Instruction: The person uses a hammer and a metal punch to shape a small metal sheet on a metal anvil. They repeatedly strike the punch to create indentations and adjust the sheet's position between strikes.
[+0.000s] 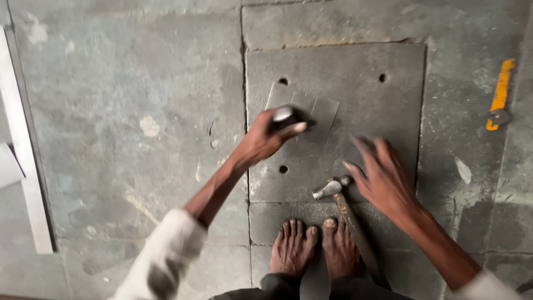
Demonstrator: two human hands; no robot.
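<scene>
Gripping a small dark tool with a pale metal top (284,115), the left hand (266,136) is closed around it, fingers curled, and holds it down on a thin grey metal sheet (319,111). That sheet lies flat on a square stone slab (361,72) set into the floor (122,111); the slab has small round holes near its corners. The right hand (380,175) is open, fingers spread and blurred, hovering above the slab's lower right part and holding nothing. Just beside its fingertips lies a hammer (333,189), its metal head on the slab's lower edge and its wooden handle running down and to the right, between the hand and the person's bare feet (316,247). Both feet stand side by side on the floor just below the slab, the handle passing close to the right foot. At the far right, well apart from the hands, a yellow strip (501,89) lies on the floor with a small dark metal piece at its lower end. Along the left edge rests a long pale bar (25,155).
</scene>
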